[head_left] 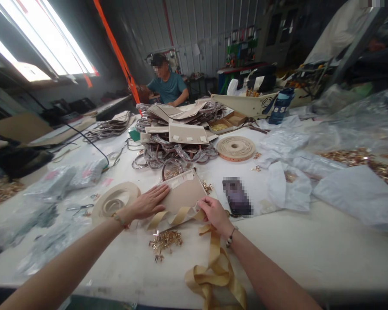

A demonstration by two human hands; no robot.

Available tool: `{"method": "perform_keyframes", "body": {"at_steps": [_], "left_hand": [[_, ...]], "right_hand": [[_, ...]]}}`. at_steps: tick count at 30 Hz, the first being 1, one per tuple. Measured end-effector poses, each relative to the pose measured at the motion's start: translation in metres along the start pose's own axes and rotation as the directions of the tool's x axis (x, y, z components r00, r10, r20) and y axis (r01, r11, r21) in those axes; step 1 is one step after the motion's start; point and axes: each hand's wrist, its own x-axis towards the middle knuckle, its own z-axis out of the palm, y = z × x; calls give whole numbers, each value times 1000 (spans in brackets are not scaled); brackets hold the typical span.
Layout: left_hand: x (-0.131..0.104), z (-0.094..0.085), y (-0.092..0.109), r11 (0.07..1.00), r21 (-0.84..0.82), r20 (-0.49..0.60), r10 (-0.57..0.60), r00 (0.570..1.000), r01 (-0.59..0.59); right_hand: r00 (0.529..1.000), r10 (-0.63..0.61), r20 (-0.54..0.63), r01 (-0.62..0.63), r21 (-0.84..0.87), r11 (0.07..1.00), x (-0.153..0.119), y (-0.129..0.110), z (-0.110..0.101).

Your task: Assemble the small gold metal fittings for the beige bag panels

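A flat beige panel (184, 191) with a white strip along its far edge lies in front of me. My left hand (150, 200) rests flat on its left side, fingers stretched out. At its near right corner my right hand (213, 211) pinches a small whitish end of a tan tape strip (181, 215). The strip curls across the panel's near edge, and a loose tangle of tan ribbon (215, 277) lies below my right wrist. Between my forearms sits a small heap of gold metal fasteners (165, 243). A roll of cream tape (111, 202) lies beside my left wrist.
Beyond the panel stands a pile of beige panels with plastic-wrapped handles (181, 142). A large tape roll (235, 148), a phone (237, 196), white bags (287, 185) and a blue bottle (281, 105) lie to the right. Across the table sits another person (168, 86).
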Motion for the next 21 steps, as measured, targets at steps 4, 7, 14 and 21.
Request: {"method": "perform_keyframes", "body": {"at_steps": [4, 7, 14, 21], "left_hand": [[10, -11, -2, 962, -191, -111, -220, 969, 197], [26, -21, -5, 921, -260, -125, -331, 935, 291], [42, -63, -12, 814, -447, 12, -409, 912, 371], [26, -139, -12, 731, -638, -34, -338, 941, 240]], "right_hand": [[1000, -10, -11, 10, 14, 1000, -1, 1, 0], [1000, -20, -13, 21, 29, 999, -1, 2, -1], [999, -44, -23, 45, 41, 998, -1, 2, -1], [973, -209, -100, 215, 56, 975, -12, -6, -2]]}}
